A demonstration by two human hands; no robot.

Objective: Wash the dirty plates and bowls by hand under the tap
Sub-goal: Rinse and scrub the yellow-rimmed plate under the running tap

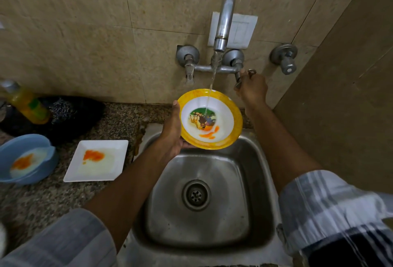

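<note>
My left hand (173, 130) grips a yellow-rimmed bowl (231, 130) with a cartoon picture and orange smears, tilted over the steel sink (204, 224). Water runs from the tap spout (223, 22) into the bowl. My right hand (252, 88) is closed on the right tap handle (238, 75) at the wall. On the counter to the left lie a white square plate (119, 150) and a blue bowl (46, 150), both with orange and white residue.
A yellow dish-soap bottle (27, 105) and a dark scrubber cloth (70, 113) sit at the back left on the speckled granite counter (53, 198). A second valve (285, 58) projects from the wall at right. A tiled side wall (340, 96) closes the right.
</note>
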